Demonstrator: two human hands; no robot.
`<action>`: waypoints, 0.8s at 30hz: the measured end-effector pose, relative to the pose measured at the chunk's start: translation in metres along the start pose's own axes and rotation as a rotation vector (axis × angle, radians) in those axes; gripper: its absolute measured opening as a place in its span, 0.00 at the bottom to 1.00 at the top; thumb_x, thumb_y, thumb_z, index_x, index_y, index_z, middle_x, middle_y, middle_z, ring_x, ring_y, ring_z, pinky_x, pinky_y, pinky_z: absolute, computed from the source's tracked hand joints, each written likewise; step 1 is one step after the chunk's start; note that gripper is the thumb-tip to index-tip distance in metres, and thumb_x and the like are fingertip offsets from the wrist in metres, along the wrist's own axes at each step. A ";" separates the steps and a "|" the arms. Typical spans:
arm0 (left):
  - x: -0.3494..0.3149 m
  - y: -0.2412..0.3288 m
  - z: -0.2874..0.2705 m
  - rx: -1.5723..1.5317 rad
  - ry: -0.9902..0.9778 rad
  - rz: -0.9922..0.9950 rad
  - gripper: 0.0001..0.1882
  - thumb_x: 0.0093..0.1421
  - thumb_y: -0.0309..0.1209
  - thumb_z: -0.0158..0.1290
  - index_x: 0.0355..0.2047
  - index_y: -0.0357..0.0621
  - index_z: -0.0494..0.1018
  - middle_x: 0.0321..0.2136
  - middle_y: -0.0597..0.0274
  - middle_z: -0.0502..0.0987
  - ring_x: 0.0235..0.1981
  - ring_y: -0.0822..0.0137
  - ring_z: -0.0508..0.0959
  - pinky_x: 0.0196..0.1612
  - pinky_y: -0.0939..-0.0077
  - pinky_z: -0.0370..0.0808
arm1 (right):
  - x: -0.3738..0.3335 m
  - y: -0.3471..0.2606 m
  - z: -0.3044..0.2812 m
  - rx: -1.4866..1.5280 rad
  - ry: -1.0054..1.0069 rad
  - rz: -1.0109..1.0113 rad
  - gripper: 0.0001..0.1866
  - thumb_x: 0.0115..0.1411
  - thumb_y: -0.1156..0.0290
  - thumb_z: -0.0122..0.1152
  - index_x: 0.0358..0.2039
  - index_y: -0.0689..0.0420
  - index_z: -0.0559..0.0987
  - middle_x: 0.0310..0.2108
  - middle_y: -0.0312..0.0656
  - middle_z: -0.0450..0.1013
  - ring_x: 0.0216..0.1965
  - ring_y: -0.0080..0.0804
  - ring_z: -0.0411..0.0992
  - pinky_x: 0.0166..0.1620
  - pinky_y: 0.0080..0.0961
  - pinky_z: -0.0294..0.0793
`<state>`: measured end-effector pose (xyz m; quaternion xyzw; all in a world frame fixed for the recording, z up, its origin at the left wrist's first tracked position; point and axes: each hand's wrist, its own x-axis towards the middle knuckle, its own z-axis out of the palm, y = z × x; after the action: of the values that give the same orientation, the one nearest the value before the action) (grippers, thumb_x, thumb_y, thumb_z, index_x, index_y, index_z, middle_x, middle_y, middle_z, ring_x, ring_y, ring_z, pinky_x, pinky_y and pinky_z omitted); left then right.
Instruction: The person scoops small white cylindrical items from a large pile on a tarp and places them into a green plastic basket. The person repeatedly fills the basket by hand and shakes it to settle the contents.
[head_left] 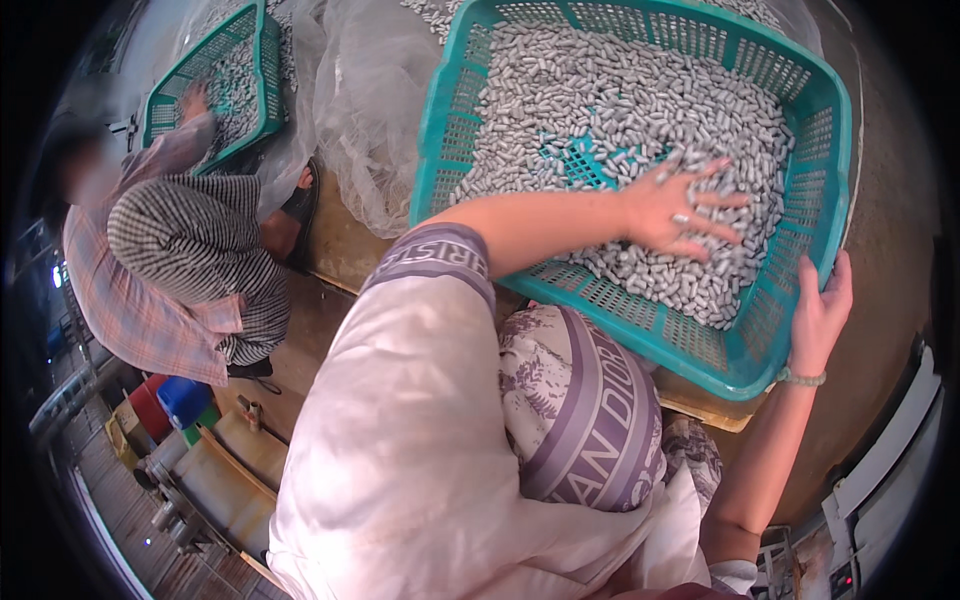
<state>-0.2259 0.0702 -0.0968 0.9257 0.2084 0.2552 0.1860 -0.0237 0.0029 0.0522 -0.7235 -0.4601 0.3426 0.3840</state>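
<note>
A large teal plastic basket (440, 165) with slotted walls takes up the upper right. Small silvery-grey, capsule-shaped pieces (600, 80) cover most of its floor, and part of the teal lattice bottom shows through near the middle. My left hand (690, 210) lies palm down among the pieces, fingers spread, with a few of them on and between the fingers. At the basket's right corner my right hand (822, 305) grips the rim, the thumb on the near side. A beaded bracelet circles that wrist.
At the left another person (160, 260) bends over a similar teal basket (270, 70), one hand in its pieces. White netting (365, 120) lies between the baskets, with loose pieces behind. Blue (185, 400) and red containers and pipework stand at lower left. A brown surface (890, 240) extends rightward.
</note>
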 end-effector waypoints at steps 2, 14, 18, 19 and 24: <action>0.017 -0.028 0.001 -0.053 0.009 -0.038 0.23 0.56 0.58 0.44 0.53 0.84 0.65 0.64 0.76 0.51 0.65 0.52 0.47 0.62 0.39 0.39 | 0.001 0.000 -0.003 -0.016 -0.017 -0.007 0.11 0.57 0.78 0.54 0.41 0.68 0.70 0.37 0.40 0.71 0.37 0.21 0.68 0.41 0.18 0.68; -0.124 -0.022 -0.056 -0.014 -0.408 -0.032 0.26 0.58 0.58 0.39 0.59 0.83 0.57 0.67 0.65 0.41 0.67 0.51 0.39 0.60 0.31 0.38 | 0.003 0.011 -0.004 0.032 0.016 0.041 0.10 0.56 0.79 0.54 0.39 0.67 0.71 0.36 0.40 0.71 0.37 0.20 0.68 0.41 0.18 0.67; -0.027 0.010 -0.009 -0.079 -0.186 0.100 0.25 0.59 0.59 0.37 0.58 0.87 0.55 0.65 0.71 0.46 0.66 0.55 0.44 0.60 0.31 0.36 | -0.001 0.000 -0.001 -0.005 0.015 -0.019 0.11 0.56 0.79 0.54 0.40 0.67 0.70 0.37 0.40 0.71 0.38 0.21 0.68 0.41 0.18 0.67; -0.001 0.006 -0.003 0.076 -0.110 0.100 0.25 0.59 0.58 0.37 0.58 0.87 0.55 0.65 0.73 0.48 0.66 0.56 0.46 0.60 0.31 0.38 | -0.001 -0.001 -0.001 -0.024 0.020 -0.024 0.11 0.56 0.79 0.54 0.40 0.68 0.70 0.37 0.40 0.71 0.38 0.21 0.68 0.42 0.18 0.67; 0.042 -0.089 -0.016 0.413 0.071 -0.097 0.26 0.59 0.57 0.38 0.59 0.86 0.54 0.63 0.76 0.53 0.65 0.61 0.50 0.58 0.32 0.45 | 0.004 -0.015 0.003 -0.047 -0.027 -0.040 0.11 0.57 0.78 0.54 0.40 0.68 0.71 0.36 0.40 0.71 0.38 0.21 0.68 0.42 0.18 0.66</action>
<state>-0.2281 0.1697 -0.1073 0.9234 0.3071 0.2302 -0.0029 -0.0308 0.0113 0.0631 -0.7182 -0.4876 0.3339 0.3675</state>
